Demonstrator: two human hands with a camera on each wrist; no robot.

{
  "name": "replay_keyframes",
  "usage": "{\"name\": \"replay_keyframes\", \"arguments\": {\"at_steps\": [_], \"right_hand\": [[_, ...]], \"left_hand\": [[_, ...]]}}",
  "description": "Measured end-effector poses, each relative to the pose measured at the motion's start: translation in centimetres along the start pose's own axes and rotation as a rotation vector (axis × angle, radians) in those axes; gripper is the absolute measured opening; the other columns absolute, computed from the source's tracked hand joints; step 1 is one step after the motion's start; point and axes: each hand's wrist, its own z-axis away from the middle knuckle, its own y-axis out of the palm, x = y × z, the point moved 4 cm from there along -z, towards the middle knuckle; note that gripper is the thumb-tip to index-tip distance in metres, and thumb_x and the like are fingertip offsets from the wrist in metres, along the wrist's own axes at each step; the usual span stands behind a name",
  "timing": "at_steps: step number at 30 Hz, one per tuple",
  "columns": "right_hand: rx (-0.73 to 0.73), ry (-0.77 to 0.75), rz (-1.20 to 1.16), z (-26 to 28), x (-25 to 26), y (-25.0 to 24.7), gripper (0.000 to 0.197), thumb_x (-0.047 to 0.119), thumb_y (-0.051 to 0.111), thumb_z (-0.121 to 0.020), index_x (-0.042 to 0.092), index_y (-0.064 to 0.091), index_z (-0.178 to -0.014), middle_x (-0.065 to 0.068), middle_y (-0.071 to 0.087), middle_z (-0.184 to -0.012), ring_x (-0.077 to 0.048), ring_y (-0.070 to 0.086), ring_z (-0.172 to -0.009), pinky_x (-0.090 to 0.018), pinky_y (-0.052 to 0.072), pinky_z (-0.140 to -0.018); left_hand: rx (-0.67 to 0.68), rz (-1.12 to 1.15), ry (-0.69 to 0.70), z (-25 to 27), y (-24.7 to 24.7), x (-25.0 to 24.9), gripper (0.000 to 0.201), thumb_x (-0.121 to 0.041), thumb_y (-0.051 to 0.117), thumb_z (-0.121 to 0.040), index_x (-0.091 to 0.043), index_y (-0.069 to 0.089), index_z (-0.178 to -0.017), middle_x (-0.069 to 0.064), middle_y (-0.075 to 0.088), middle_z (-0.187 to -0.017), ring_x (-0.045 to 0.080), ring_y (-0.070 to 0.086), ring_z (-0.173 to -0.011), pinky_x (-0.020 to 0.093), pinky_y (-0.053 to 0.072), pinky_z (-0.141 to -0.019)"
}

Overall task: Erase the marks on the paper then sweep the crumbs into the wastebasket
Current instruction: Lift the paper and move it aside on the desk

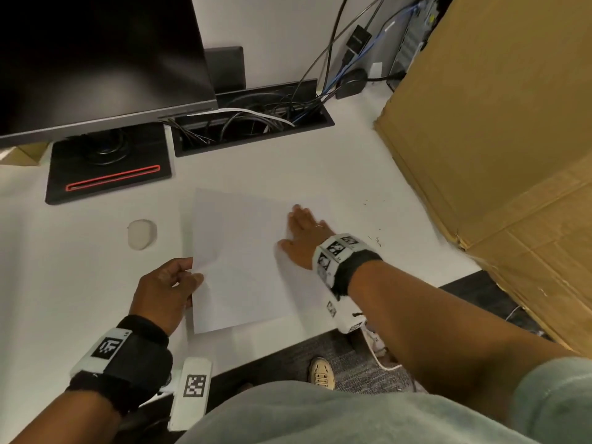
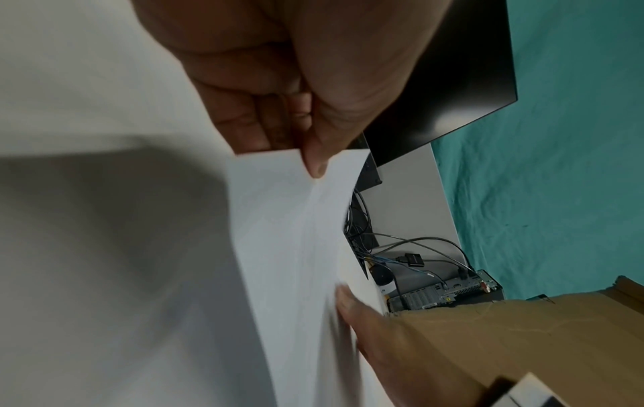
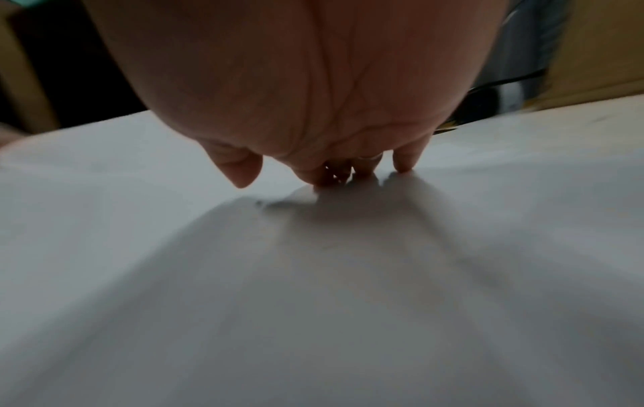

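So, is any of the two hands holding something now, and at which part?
The left hand pinches the paper at its left edge. The right hand holds nothing; it lies flat at the paper's right side.

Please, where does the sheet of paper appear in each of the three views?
Head: paper at centre on the desk, left hand pinching its left edge, right hand flat at its right.
Left wrist: a pale band down the middle, under the thumb.
Right wrist: it fills the lower part.
Shared landmark: cardboard box.
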Motion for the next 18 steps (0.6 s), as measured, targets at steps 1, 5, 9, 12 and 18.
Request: {"name": "replay_keyframes", "arguments": {"at_steps": [1,5,9,12,18], "right_hand": [[-0.011,0.073,-0.02,0.1,-1.4,-0.6,0.072,0.047,0.023,-0.101,0.011,-0.011,-0.154,-0.003,-0.023,-0.16,-0.019,-0.014,-0.149,-0.039,-0.002,-0.122],[-0.072,0.026,-0.066,0.3,0.3,-2.1,0.073,0.045,0.026,-0.102,0.01,-0.012,-0.153,-0.004,-0.023,-0.16,-0.02,-0.015,-0.149,-0.038,-0.004,-0.121],[0.01,-0.137,-0.008,-0.5,4.9,-0.1,0.072,0.044,0.026,-0.101,0.01,-0.01,-0.154,-0.004,-0.02,-0.161,-0.02,-0.013,-0.15,-0.04,0.0,-0.121],[0.006,-0.048,-0.012,-1.0,1.5,-0.1,0.073,0.045,0.027,-0.101,0.011,-0.01,-0.154,-0.001,-0.021,-0.16,-0.019,-0.013,-0.149,-0.039,-0.001,-0.121],[-0.062,0.156,-0.066,0.4,-3.3,-2.4,0.074,0.046,0.026,-0.101,0.009,-0.013,-0.153,-0.005,-0.024,-0.16,-0.02,-0.015,-0.149,-0.038,-0.003,-0.121]], "left_hand": [[-0.005,-0.003,-0.002,-0.1,-0.1,0.1,0.019,-0.005,0.062,-0.087,-0.02,0.064,-0.098,0.012,0.062,-0.086,0.024,0.06,-0.078,0.032,0.049,-0.072],[-0.02,0.004,-0.017,-0.1,-0.1,0.1,0.025,-0.005,0.062,-0.088,-0.01,0.062,-0.112,0.015,0.063,-0.092,0.027,0.061,-0.084,0.034,0.049,-0.076],[-0.035,0.001,0.005,0.0,-0.2,-0.3,0.024,-0.001,0.06,-0.088,-0.008,0.063,-0.111,0.015,0.06,-0.087,0.026,0.058,-0.08,0.035,0.051,-0.076],[-0.049,-0.001,0.014,0.0,-0.6,-0.5,0.023,-0.001,0.061,-0.087,-0.01,0.063,-0.108,0.015,0.059,-0.085,0.027,0.057,-0.079,0.042,0.05,-0.081],[-0.071,0.0,0.015,0.1,-0.5,-0.5,0.023,-0.002,0.063,-0.086,-0.01,0.063,-0.108,0.007,0.057,-0.077,0.023,0.055,-0.072,0.034,0.049,-0.073]]}}
